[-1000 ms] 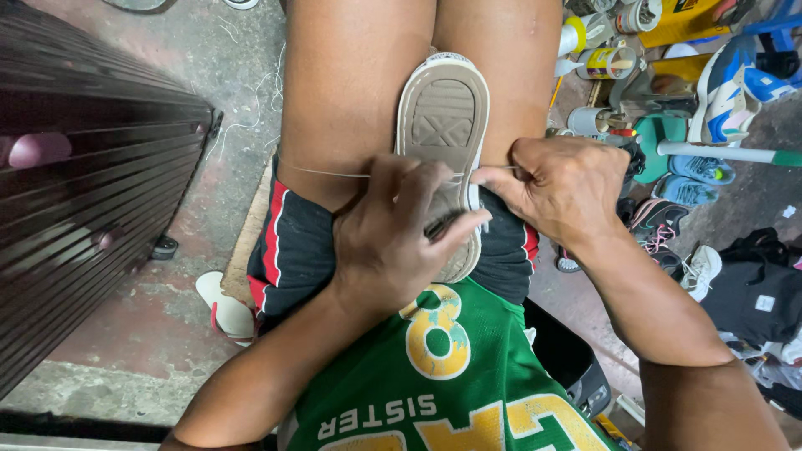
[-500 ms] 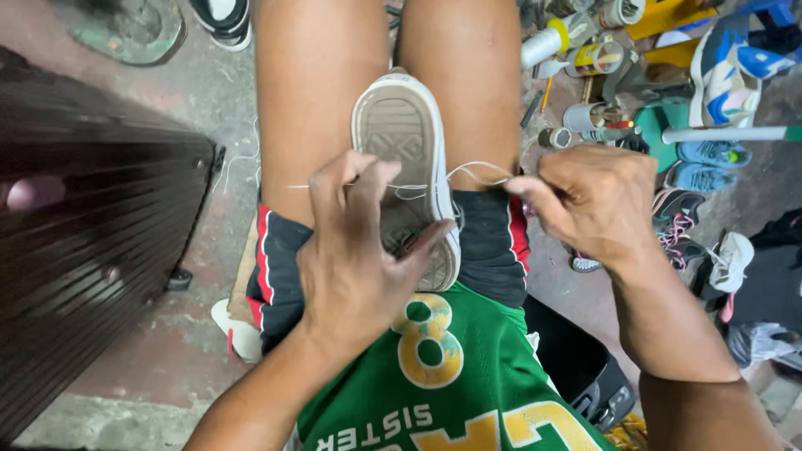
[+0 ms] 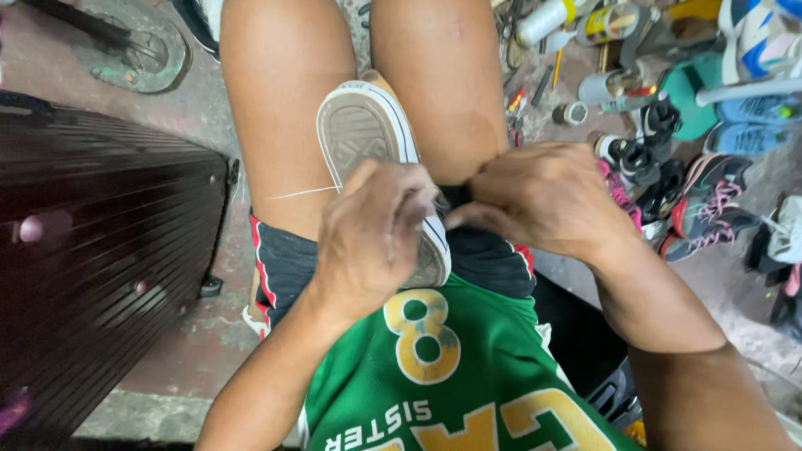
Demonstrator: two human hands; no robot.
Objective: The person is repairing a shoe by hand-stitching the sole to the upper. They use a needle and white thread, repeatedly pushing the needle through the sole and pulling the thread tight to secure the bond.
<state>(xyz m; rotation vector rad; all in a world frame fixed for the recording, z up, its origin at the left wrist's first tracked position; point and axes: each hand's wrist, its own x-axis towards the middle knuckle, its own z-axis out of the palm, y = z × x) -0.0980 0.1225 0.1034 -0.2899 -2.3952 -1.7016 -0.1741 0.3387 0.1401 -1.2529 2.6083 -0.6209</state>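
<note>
While the shoe (image 3: 368,142) is wedged sole-up between the bare thighs, it is worked on at its heel end by both hands. The sole, pale grey with a white rim, is seen to face the camera; the upper is hidden beneath it. The left hand (image 3: 372,238) is clenched over the heel edge of the sole, and what its fingertips pinch cannot be made out, though a thin white thread (image 3: 302,193) is seen to run taut from under it across the left thigh. The right hand (image 3: 539,200) is closed in a pinch just beside the left, at the sole's rim; the object between its fingers is too small to be told.

A stitching of the sole's edge is judged to be in hand. How much of the rim is already sewn cannot be established, since no stitches are legible along the visible edge; the work is therefore assessed as under way, with its remaining extent undetermined.

On the floor to the right, spools (image 3: 543,18), tubes and several pairs of sports shoes (image 3: 706,196) are noted. A dark ribbed shutter (image 3: 92,276) is recorded at the left.
</note>
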